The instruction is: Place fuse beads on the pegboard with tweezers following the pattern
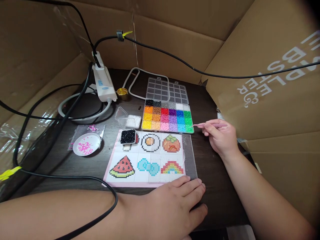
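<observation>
Large white capitals, upside down and partly cropped, read "MPLE &" and "BSTER" on the cardboard wall [270, 86] right of a dark desk [220, 196]. Blue labels on the white power strip [103, 83], by the desk's far left, are too small to read.

At right, the person's right hand [221, 136] pinches pink tweezers [212, 125] between thumb and forefinger, the other fingers curled. The tip meets the near right corner of the bead box [167, 131], by light green beads; whether it grips one cannot be told. The box, its clear lid [178, 90] open toward the desk's far edge, is sorted by color.

Nearer, a pink-edged pattern sheet [122, 184] shows pixel drawings, including an egg, watermelon, bow and rainbow. A clear pegboard [190, 156] covers its right part and overhangs its right edge. The left hand [172, 203] lies palm down at their near edge, three fingers close together, the forefinger apart, the thumb mostly hidden.

Black beads [128, 136] fill a tray on the sheet's far left corner. Bare desk runs between the sheet and a white bowl [96, 141] of pink beads at left, and between the pegboard and the right forearm.
</observation>
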The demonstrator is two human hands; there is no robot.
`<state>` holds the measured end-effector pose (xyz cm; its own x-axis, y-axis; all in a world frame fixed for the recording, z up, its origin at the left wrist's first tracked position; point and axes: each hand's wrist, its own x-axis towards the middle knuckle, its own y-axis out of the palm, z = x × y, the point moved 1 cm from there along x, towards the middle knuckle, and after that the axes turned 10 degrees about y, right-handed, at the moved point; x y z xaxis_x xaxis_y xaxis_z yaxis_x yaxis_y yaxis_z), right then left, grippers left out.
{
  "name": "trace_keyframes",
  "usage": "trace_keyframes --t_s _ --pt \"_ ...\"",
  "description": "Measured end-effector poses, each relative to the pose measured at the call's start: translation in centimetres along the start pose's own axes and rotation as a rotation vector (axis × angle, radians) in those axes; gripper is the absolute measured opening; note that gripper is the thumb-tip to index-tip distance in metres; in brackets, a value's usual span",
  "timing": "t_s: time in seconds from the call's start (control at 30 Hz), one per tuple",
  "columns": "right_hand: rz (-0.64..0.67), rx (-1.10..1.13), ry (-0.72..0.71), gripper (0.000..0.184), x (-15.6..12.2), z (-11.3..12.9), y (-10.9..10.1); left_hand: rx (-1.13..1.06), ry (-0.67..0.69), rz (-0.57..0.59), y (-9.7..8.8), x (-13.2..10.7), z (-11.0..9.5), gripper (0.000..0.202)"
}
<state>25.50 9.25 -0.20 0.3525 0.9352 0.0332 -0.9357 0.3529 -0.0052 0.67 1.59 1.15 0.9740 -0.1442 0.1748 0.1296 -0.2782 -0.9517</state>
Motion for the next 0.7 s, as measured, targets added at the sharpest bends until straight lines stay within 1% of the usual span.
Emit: trace_keyframes --t_s 0.13,0.33,0.53,0.63,0.7 --pt "0.007 0.003 -0.013 0.015 -0.64 0.31 0.5 -0.002 -0.004 -0.015 0.02 0.0 -0.05 0.058" --pt "0.018 0.016 -0.014 0.015 -1.01 0.08 0.85 -0.014 -0.013 -0.049 0.22 0.03 -0.06 0.059" --pt "0.015 0.038 -0.01 0.016 -0.86 0.08 0.8 0.003 -0.007 -0.024 0.13 0.07 0.11 0.058" --pt "0.006 0.072 -0.001 0.017 -0.8 0.27 0.72 -0.002 -0.01 -0.028 0.07 0.06 0.05 0.058" --pt "0.016 0.054 0.003 0.017 -1.09 0.42 0.91 -0.01 -0.012 -0.033 0.1 0.06 -0.02 0.058"
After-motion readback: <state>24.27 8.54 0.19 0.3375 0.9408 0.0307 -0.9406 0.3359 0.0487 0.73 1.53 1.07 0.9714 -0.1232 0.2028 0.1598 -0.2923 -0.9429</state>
